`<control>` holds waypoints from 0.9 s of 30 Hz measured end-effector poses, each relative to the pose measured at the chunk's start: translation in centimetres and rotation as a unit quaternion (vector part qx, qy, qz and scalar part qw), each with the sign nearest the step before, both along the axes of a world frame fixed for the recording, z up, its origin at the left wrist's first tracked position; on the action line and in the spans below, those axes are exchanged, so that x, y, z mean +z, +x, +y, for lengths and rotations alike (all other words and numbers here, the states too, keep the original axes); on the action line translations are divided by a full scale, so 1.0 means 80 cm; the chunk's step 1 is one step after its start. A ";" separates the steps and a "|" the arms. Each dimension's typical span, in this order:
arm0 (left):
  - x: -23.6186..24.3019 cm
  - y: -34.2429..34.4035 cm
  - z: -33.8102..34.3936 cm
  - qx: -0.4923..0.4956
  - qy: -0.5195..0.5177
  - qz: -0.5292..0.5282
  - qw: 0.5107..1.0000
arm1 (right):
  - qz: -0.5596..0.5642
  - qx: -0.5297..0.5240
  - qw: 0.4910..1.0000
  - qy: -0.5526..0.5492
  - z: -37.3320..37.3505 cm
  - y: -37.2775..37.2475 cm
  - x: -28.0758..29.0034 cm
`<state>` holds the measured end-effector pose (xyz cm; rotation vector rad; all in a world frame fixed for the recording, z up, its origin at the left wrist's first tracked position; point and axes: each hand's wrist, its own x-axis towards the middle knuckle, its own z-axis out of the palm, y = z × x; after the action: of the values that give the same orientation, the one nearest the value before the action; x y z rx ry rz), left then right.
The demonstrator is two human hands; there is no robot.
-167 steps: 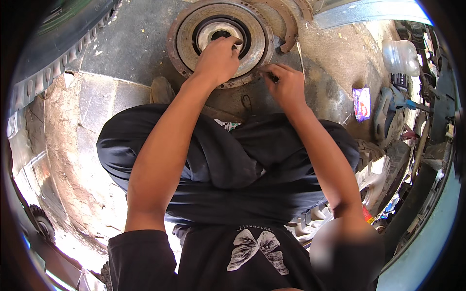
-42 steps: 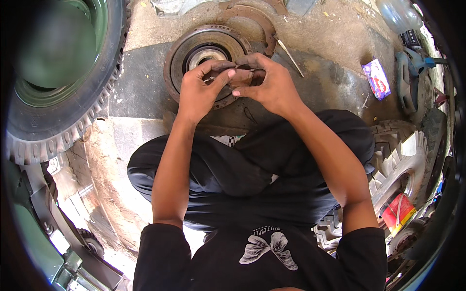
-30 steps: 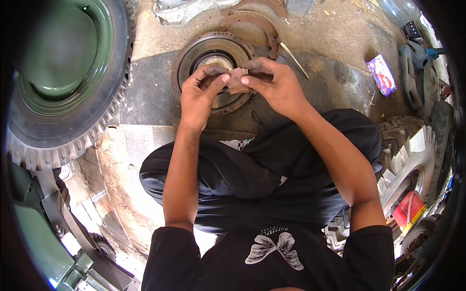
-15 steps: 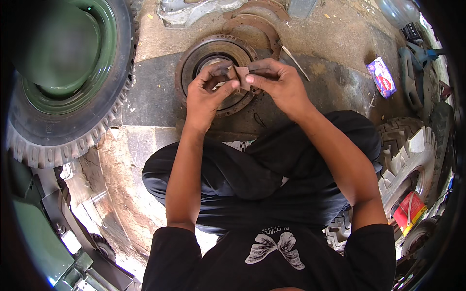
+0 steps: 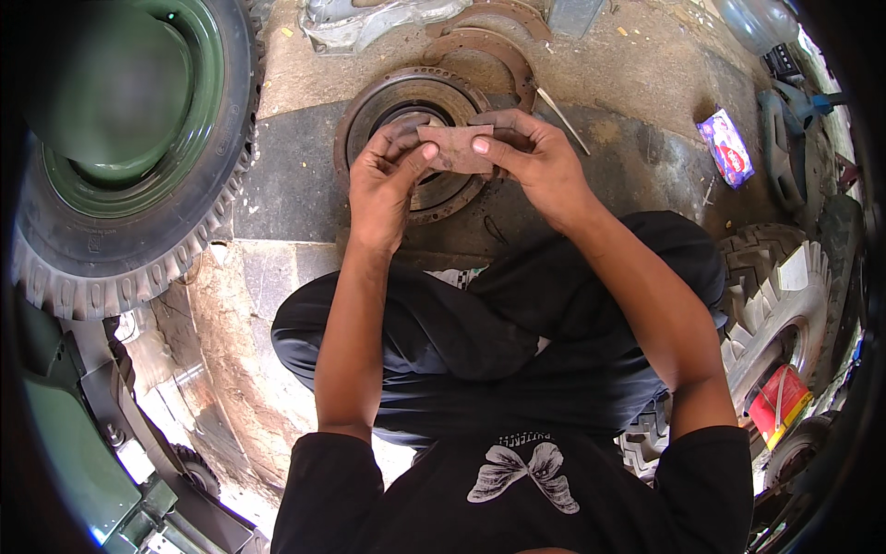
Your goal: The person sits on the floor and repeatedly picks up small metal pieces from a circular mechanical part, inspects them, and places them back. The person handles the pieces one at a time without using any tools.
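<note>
My left hand (image 5: 388, 171) and my right hand (image 5: 540, 171) both grip a reddish-brown paper-like piece (image 5: 459, 138), one at each end, with the thumbs on its near face. The piece is held spread out above a round rusty metal plate (image 5: 360, 102), which has a ring of holes round its rim and inner rings around a hub, partly hidden by my hands. A dark wire loop (image 5: 491, 229) lies just below the plate.
Curved rusty shoes (image 5: 503, 51) and a thin light rod (image 5: 563, 120) lie behind the plate, beside a cast metal part (image 5: 360, 18). A large green-rimmed tyre (image 5: 111, 249) is at left. A purple packet (image 5: 726, 148), plastic bottle (image 5: 752, 23), tyres (image 5: 766, 295) and red container (image 5: 773, 402) are at right.
Earlier my hands were on and beside the plate; now they hold the brown piece together. Since half a second ago, the piece looks more opened out and wider between my thumbs.
</note>
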<state>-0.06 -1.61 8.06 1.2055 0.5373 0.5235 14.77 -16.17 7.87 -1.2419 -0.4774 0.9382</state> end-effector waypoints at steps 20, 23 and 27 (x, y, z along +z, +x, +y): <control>0.007 0.004 -0.018 0.002 0.111 0.070 0.991 | -0.201 -0.007 0.979 -0.031 0.001 -0.003 -0.007; 0.002 0.002 -0.015 0.003 0.079 0.056 0.995 | -0.220 -0.013 0.972 -0.075 0.000 -0.003 -0.003; -0.003 -0.001 -0.012 -0.001 -0.064 0.020 0.998 | -0.132 0.003 0.989 -0.073 0.003 -0.005 0.004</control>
<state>-0.13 -2.54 7.86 1.0952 0.5948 0.4574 14.38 -15.96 8.17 -1.5089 -0.6280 0.8288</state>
